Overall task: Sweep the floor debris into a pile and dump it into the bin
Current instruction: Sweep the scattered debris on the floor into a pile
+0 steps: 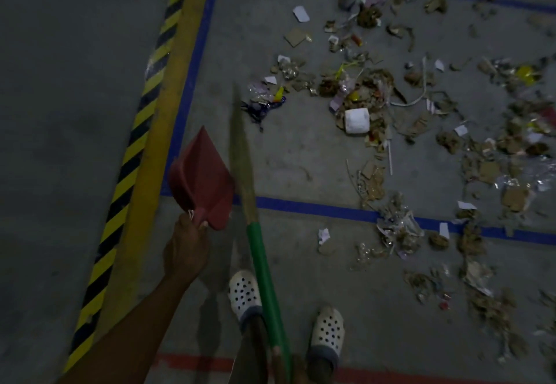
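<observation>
Left grip is clamped on the dustpan handle. The pan is lifted off the floor, mouth pointing away, probably to keep it clear until a pile exists. Left arm reaches forward, wrist low. Broom slants out from between the shoes, bristles aimed toward the debris. Right grip is lost in the dark at the near edge, so I cannot tell its hold. Debris lies scattered, unpiled, over the floor's right half, across the blue tape line. No bin in view.
</observation>
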A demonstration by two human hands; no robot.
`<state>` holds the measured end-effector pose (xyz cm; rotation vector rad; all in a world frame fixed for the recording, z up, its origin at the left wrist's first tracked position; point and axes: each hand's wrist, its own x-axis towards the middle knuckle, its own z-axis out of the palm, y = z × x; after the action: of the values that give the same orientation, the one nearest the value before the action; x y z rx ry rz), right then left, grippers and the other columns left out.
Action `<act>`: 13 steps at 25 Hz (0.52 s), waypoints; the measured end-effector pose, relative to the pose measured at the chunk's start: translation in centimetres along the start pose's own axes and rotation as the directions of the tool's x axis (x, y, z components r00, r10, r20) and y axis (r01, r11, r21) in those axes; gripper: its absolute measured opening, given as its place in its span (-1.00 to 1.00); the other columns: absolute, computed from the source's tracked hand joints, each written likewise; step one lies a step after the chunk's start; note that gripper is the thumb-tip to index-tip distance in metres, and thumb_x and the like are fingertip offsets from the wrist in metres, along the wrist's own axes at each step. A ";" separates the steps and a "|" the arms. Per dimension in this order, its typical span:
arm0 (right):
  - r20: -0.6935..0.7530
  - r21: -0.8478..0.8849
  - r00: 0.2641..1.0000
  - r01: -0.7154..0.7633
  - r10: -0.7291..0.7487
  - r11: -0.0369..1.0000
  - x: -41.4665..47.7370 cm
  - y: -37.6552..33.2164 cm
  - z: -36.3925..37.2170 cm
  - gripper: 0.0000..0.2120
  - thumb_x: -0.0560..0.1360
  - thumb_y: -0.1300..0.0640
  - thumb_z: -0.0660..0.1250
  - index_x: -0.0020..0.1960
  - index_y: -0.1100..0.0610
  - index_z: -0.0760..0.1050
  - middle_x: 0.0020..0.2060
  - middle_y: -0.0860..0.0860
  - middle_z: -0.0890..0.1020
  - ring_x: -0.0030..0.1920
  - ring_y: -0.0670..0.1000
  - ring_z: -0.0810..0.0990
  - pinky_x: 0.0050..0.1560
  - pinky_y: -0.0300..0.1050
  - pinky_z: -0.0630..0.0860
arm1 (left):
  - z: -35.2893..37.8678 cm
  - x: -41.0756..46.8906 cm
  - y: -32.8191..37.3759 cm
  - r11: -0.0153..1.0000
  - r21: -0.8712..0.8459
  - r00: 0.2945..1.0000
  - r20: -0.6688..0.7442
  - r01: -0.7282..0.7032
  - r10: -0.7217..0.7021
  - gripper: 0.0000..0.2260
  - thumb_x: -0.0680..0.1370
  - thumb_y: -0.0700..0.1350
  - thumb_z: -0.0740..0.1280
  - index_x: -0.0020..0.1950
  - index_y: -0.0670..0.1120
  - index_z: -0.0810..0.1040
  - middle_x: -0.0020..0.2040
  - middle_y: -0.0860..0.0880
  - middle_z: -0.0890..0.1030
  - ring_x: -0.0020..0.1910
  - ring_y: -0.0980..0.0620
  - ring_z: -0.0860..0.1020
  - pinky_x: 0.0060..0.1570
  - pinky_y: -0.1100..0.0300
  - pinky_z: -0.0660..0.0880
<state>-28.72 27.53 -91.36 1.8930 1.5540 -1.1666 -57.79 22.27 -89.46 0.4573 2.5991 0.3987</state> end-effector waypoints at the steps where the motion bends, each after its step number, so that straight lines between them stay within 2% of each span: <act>1: 0.033 -0.028 0.992 0.120 -0.119 0.992 -1.8 -2.5 -0.9 -0.38 0.53 -0.45 0.02 0.27 -0.02 0.46 0.33 -0.04 0.51 0.44 0.05 0.42 0.55 0.02 0.21 | -0.1 0.7 -0.7 0.999 0.033 1.000 -0.025 -0.004 0.005 -0.62 0.64 -0.10 0.23 0.33 -0.34 0.34 0.14 -0.35 0.49 0.02 -0.35 0.53 -0.11 -0.08 0.40; 3: 0.156 -0.163 0.979 0.157 -0.132 0.974 -2.5 -6.8 -1.1 -0.44 0.48 -0.50 -0.07 -0.08 -0.07 0.44 0.07 -0.01 0.66 0.23 0.07 0.60 0.37 -0.01 0.42 | 0.1 2.1 -2.4 0.994 0.104 0.998 -0.048 0.039 -0.034 -0.61 0.65 -0.11 0.21 0.37 -0.35 0.30 0.17 -0.36 0.46 0.01 -0.37 0.51 -0.12 -0.10 0.39; 5: 0.164 -0.177 0.979 0.153 -0.124 0.972 0.7 -8.7 -0.6 -0.43 0.51 -0.46 -0.02 -0.17 0.01 0.44 -0.12 0.06 0.67 -0.02 0.14 0.67 0.05 0.00 0.59 | 1.1 3.9 -4.4 0.988 0.123 0.993 -0.080 0.094 -0.084 -0.61 0.65 -0.12 0.21 0.37 -0.34 0.30 0.17 -0.37 0.46 0.01 -0.37 0.51 -0.11 -0.12 0.39; 6: 0.177 -0.065 0.978 0.128 -0.114 0.990 2.5 -9.9 -0.7 -0.39 0.52 -0.46 0.02 -0.14 0.07 0.48 -0.20 0.08 0.66 -0.19 0.12 0.66 -0.14 0.02 0.63 | 1.5 4.7 -5.1 0.987 0.127 0.993 -0.089 0.095 -0.084 -0.62 0.64 -0.12 0.23 0.35 -0.33 0.31 0.17 -0.38 0.46 0.01 -0.37 0.51 -0.10 -0.13 0.40; 8: 0.169 0.224 0.984 0.013 -0.052 0.975 5.9 -11.7 -0.6 -0.37 0.56 -0.41 0.09 -0.13 0.17 0.49 -0.39 0.05 0.56 -0.47 0.01 0.51 -0.50 -0.10 0.49 | 2.3 6.1 -5.9 0.990 0.127 0.996 -0.067 0.068 -0.060 -0.63 0.64 -0.14 0.23 0.34 -0.35 0.32 0.17 -0.39 0.46 0.01 -0.38 0.51 -0.09 -0.13 0.39; 10: 0.199 0.455 0.980 -0.108 0.017 0.884 6.2 -13.1 0.0 -0.40 0.58 -0.39 0.10 -0.19 0.15 0.44 -0.49 0.03 0.47 -0.56 -0.01 0.42 -0.52 -0.18 0.38 | 2.4 6.8 -5.9 0.983 0.181 0.999 -0.048 0.018 -0.010 -0.63 0.65 -0.12 0.21 0.36 -0.33 0.32 0.17 -0.37 0.47 -0.01 -0.37 0.51 -0.15 -0.09 0.37; 11: 0.185 0.489 0.982 -0.135 0.049 0.862 4.9 -13.7 0.5 -0.35 0.54 -0.46 0.06 -0.21 0.13 0.44 -0.48 0.04 0.51 -0.52 0.02 0.47 -0.46 -0.13 0.45 | 2.3 7.2 -5.8 0.978 0.207 0.999 -0.044 -0.006 0.015 -0.62 0.65 -0.09 0.20 0.37 -0.30 0.31 0.17 -0.34 0.47 -0.03 -0.36 0.52 -0.18 -0.08 0.37; 12: 0.152 0.452 0.985 -0.140 0.078 0.881 2.6 -14.0 0.4 -0.25 0.43 -0.58 -0.03 -0.20 0.10 0.47 -0.40 0.06 0.59 -0.42 0.07 0.56 -0.30 -0.02 0.58 | 1.7 7.6 -5.0 0.978 0.206 0.999 -0.032 -0.017 0.024 -0.61 0.66 -0.06 0.19 0.39 -0.29 0.30 0.17 -0.33 0.48 -0.04 -0.36 0.53 -0.19 -0.07 0.38; 13: 0.090 0.404 0.993 -0.105 0.075 0.909 0.5 -13.5 0.5 -0.13 0.27 -0.69 -0.15 -0.17 0.04 0.50 -0.30 0.03 0.65 -0.25 0.08 0.64 -0.02 0.10 0.63 | 1.2 7.8 -4.3 0.980 0.194 0.999 -0.029 -0.036 0.043 -0.59 0.66 -0.06 0.19 0.41 -0.28 0.29 0.17 -0.33 0.48 -0.03 -0.36 0.53 -0.19 -0.09 0.40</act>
<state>-41.59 31.23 -89.58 2.1243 1.2368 -1.5969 -64.78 21.63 -95.05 0.5733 2.6769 0.1677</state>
